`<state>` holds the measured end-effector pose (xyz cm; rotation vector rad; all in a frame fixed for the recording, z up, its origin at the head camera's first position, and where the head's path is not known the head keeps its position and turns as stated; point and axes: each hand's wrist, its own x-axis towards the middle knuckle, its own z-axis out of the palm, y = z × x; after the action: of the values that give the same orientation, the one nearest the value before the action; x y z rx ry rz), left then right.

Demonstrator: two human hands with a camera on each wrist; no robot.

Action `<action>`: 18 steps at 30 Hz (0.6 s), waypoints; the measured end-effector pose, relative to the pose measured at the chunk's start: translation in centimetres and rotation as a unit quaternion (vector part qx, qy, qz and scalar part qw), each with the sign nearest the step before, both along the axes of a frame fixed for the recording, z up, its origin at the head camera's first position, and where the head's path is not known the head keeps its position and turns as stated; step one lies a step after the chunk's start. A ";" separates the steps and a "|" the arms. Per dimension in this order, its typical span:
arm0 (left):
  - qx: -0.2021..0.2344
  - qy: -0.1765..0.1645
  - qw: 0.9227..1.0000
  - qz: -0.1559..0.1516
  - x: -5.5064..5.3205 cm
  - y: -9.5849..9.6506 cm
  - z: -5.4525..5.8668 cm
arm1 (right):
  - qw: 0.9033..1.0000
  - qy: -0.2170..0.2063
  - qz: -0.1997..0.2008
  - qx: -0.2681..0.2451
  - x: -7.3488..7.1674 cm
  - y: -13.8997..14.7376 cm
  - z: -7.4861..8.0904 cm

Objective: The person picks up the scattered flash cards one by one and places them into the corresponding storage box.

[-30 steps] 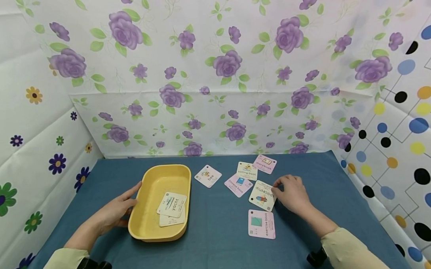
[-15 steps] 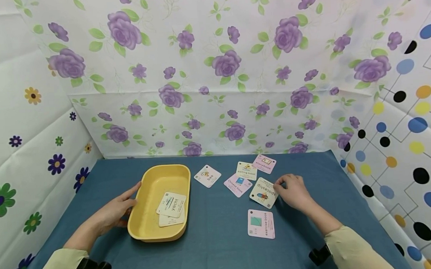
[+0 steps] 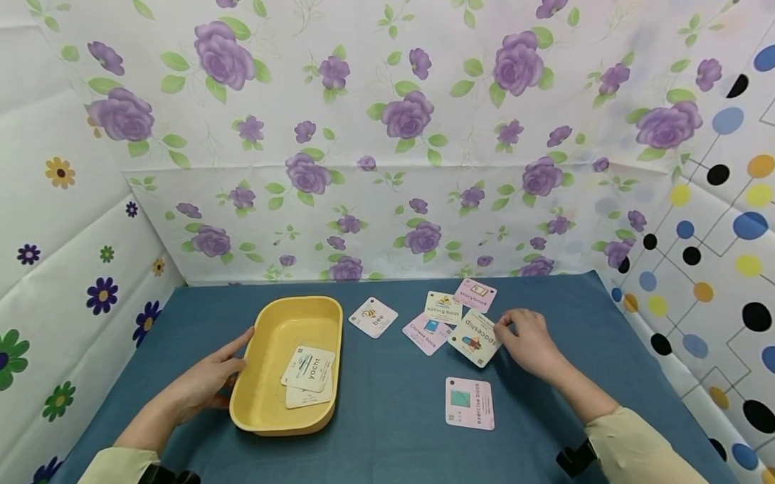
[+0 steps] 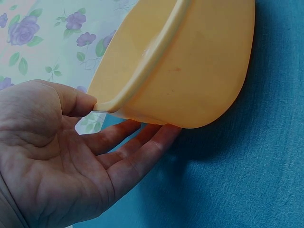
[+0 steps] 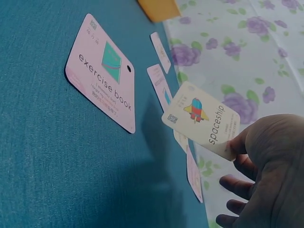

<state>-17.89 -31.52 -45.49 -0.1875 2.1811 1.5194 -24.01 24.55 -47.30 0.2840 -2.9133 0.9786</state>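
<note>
My right hand (image 3: pixel 525 340) pinches the spaceship card (image 5: pixel 202 118) by one corner between thumb and fingers; in the right wrist view it is raised off the cloth. Pink storybook card (image 3: pixel 475 294), cream sailing boat card (image 3: pixel 444 308) and pink Chinese book card (image 3: pixel 427 333) lie overlapping just beyond it. Nearer the front is the exercise book card (image 3: pixel 469 403). On the left side, my left hand (image 4: pixel 80 147) holds the yellow plastic tray (image 4: pixel 204 61), thumb on its rim and fingers against its outer wall. Inside the tray rest a yacht card (image 3: pixel 310 368) and another partly covered card (image 3: pixel 309 396).
Between the tray and the card group lies a bee card (image 3: pixel 374 317). A blue cloth (image 3: pixel 395 455) covers the table. Flowered sheeting (image 3: pixel 399 220) rises at the back edge, with more patterned sheets on both sides.
The right hand has lifted the spaceship card and moved it slightly away from the exercise book card, so it now overlaps the Chinese book card. Left hand and tray stay put.
</note>
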 end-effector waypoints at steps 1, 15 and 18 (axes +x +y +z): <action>0.000 -0.001 1.000 0.000 0.0 0.0 0.0 | 1.000 0.001 0.000 -0.003 0.0 0.0 0.0; -0.002 -0.003 1.000 0.002 0.0 0.0 0.0 | 0.999 0.000 -0.007 -0.039 -0.3 -0.2 0.4; 0.002 -0.002 1.000 0.003 0.0 0.0 0.1 | 0.999 -0.001 -0.008 -0.044 -0.1 -0.3 0.6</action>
<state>-17.92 -31.47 -45.42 -0.1953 2.1765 1.5239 -24.15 24.28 -46.66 0.2531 -2.8598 1.1028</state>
